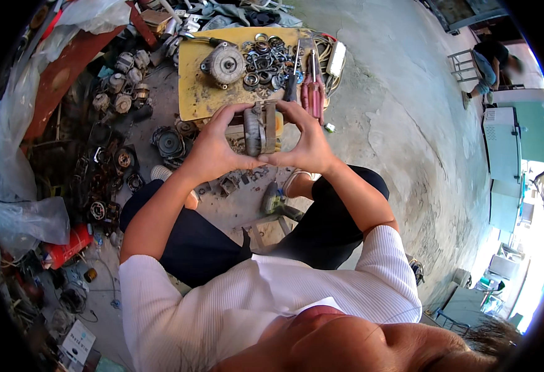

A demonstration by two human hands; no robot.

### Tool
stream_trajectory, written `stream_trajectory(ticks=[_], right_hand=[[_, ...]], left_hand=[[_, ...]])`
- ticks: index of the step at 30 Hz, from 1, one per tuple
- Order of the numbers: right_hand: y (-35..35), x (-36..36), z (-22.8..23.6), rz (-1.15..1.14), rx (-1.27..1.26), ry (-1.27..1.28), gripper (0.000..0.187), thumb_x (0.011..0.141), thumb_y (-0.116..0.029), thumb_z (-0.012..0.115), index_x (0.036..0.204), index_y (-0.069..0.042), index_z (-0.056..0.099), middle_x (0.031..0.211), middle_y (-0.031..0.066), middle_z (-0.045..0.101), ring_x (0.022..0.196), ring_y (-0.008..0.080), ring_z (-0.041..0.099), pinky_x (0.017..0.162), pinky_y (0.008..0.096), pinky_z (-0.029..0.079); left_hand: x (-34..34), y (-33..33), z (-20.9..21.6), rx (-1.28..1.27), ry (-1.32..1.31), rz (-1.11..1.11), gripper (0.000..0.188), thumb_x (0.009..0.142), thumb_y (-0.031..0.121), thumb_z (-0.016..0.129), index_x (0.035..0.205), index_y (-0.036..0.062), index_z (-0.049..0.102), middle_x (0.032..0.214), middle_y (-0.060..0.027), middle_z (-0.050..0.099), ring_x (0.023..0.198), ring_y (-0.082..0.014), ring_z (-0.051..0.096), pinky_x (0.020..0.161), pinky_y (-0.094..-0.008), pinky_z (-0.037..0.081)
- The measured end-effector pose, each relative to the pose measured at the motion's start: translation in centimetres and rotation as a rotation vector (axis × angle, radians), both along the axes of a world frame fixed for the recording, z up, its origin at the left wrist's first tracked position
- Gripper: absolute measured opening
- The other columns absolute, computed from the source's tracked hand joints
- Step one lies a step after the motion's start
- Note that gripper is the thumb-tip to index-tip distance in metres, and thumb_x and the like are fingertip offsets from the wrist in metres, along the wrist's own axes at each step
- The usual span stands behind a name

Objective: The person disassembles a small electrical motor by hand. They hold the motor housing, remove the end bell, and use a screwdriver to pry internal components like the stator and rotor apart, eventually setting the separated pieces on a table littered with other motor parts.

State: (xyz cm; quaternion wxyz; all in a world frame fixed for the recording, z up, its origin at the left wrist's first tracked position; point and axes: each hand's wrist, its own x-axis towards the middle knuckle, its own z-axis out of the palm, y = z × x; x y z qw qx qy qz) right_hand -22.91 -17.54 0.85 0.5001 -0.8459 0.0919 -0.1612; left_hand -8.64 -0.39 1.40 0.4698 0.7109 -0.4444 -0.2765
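Between my two hands, just off the near edge of a low yellow table (192, 87), I hold a small electric motor (254, 131) with a worn grey metal body. My left hand (215, 149) grips its left side, fingers over the top and thumb underneath. From the right, my right hand (306, 139) closes on it in the same way, the thumbs nearly meeting below. On the table sit a round metal motor housing (225, 64), a heap of bearings and rings (269, 62), red-handled pliers (313, 96) and a dark-handled screwdriver (292, 84).
Motor parts (123, 158) litter the floor to the left, near a red canister (67, 247) and plastic sheeting (27, 220). A cordless drill (275, 199) lies between my feet. A white power strip (336, 59) rests at the table's right edge. Another person (492, 65) is at the far right.
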Motion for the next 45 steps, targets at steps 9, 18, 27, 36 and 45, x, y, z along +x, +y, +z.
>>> stream_trajectory(ticks=[9, 18, 27, 36, 45], right_hand=[[-1.1, -0.4, 0.5, 0.032, -0.190, 0.036, 0.094, 0.053, -0.027, 0.092, 0.131, 0.004, 0.051, 0.118, 0.0117, 0.057, 0.112, 0.0222, 0.056, 0.099, 0.0360, 0.043], [-1.4, -0.3, 0.7, 0.091, -0.383, 0.039, 0.094, 0.051, -0.039, 0.085, 0.131, -0.002, 0.054, 0.126, 0.0158, 0.059, 0.124, 0.0331, 0.052, 0.117, 0.0554, 0.019], [-1.7, -0.4, 0.9, 0.184, -0.261, 0.097, 0.095, 0.054, -0.038, 0.086, 0.133, 0.002, 0.051, 0.127, 0.0172, 0.059, 0.123, 0.0317, 0.053, 0.117, 0.0500, 0.023], [-1.9, -0.3, 1.0, 0.220, 0.409, 0.119, 0.088, 0.064, -0.032, 0.082, 0.138, 0.002, 0.047, 0.127, 0.0127, 0.058, 0.115, 0.0203, 0.055, 0.103, 0.0366, 0.040], [-2.9, -0.8, 0.2, 0.212, 0.617, 0.171, 0.074, 0.079, -0.044, 0.063, 0.133, 0.005, 0.051, 0.126, 0.0130, 0.057, 0.120, 0.0209, 0.050, 0.105, 0.0323, 0.034]], left_hand=[[0.9, -0.3, -0.3, -0.086, -0.067, -0.055, 0.088, 0.054, 0.022, 0.091, 0.131, 0.0086, 0.050, 0.125, -0.0134, 0.055, 0.117, -0.0297, 0.055, 0.101, -0.0378, 0.043], [2.5, 0.7, 1.4, 0.030, -0.260, -0.170, 0.087, 0.053, 0.017, 0.089, 0.132, 0.0112, 0.052, 0.128, -0.0121, 0.054, 0.124, -0.0300, 0.051, 0.105, -0.0395, 0.040], [3.8, 1.2, 1.5, 0.196, 0.493, -0.253, 0.102, 0.054, 0.025, 0.088, 0.143, 0.0046, 0.043, 0.133, -0.0101, 0.053, 0.120, -0.0191, 0.052, 0.105, -0.0338, 0.039], [4.3, 1.4, 0.8, 0.115, 0.803, -0.261, 0.102, 0.064, 0.041, 0.078, 0.146, -0.0026, 0.036, 0.134, -0.0122, 0.051, 0.122, -0.0202, 0.050, 0.106, -0.0334, 0.038], [4.5, 1.4, -1.1, 0.065, 0.880, -0.220, 0.105, 0.069, 0.046, 0.073, 0.152, 0.0019, 0.026, 0.136, -0.0130, 0.048, 0.122, -0.0200, 0.048, 0.104, -0.0331, 0.036]])
